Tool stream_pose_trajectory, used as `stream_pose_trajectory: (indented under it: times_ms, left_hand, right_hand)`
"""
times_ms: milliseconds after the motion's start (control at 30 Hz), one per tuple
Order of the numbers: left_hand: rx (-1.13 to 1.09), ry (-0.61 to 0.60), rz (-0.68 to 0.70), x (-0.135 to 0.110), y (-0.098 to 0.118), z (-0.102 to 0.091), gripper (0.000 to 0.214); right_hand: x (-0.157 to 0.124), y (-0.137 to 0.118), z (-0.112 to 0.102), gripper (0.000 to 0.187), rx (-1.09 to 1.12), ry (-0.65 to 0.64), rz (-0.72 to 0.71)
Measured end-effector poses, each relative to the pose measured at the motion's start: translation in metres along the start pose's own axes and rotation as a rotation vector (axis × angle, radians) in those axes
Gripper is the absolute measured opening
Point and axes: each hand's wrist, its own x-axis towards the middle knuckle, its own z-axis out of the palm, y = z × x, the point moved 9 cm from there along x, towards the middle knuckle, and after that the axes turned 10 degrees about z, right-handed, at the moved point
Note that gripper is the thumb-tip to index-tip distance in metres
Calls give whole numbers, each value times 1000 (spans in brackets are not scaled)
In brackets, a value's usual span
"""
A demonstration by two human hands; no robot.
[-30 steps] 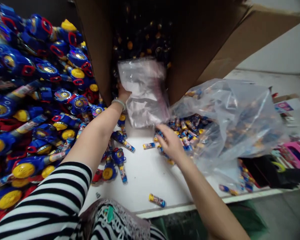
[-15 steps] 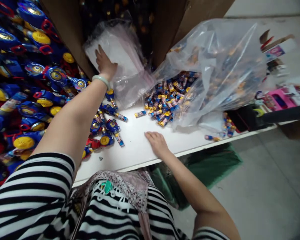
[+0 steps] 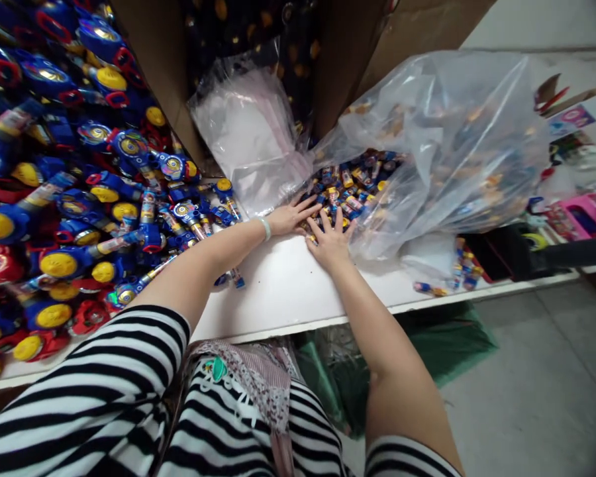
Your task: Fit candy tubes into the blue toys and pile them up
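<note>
My left hand (image 3: 293, 217) lies with fingers stretched out over the left edge of a heap of small blue-and-yellow tubes (image 3: 350, 189). Beside it, my right hand (image 3: 330, 244) spreads its fingers on the front of the same heap. Neither hand is closed round a tube. A large clear plastic bag (image 3: 457, 146) holds more of the tubes, which spill out of its mouth. Behind my left hand lies a stack of clear plastic bags (image 3: 251, 126). Under and left of my left forearm are blue-and-yellow toys (image 3: 186, 212) with round discs and tube handles.
A big pile of blue, red and yellow toys (image 3: 54, 199) fills the left side. Cardboard boxes (image 3: 350, 59) stand at the back. On the right are a few loose tubes (image 3: 430, 288), a pink tray (image 3: 589, 215) and a black box (image 3: 496, 248). The white table's front edge (image 3: 288, 329) runs before me.
My left hand has come from the stack of plastic bags down and right to the heap. My right hand has moved forward from the bare tabletop onto the tubes. The view has shifted slightly.
</note>
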Motion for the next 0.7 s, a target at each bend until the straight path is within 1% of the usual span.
stream_pose_trajectory:
  times_ms: [67, 133, 267, 400, 467, 567, 700]
  left_hand:
    - [17, 7, 9, 8, -15, 3, 85]
    - [28, -18, 15, 14, -24, 7, 88]
    - [36, -53, 19, 21, -33, 9, 90]
    - [48, -57, -29, 31, -40, 0, 91]
    - [59, -66, -68, 35, -40, -6, 91]
    - [67, -88, -118, 37, -36, -13, 89]
    - [6, -97, -138, 32, -27, -12, 95]
  right_hand:
    - [6, 3, 2, 53, -16, 6, 8]
    - [11, 6, 3, 52, -34, 16, 18]
    - [20, 10, 5, 54, -72, 18, 19]
    - [32, 15, 7, 58, -104, 4, 38]
    - [38, 17, 7, 58, -113, -6, 57]
    - [40, 19, 7, 59, -125, -33, 82]
    - [33, 14, 3, 71, -124, -60, 89]
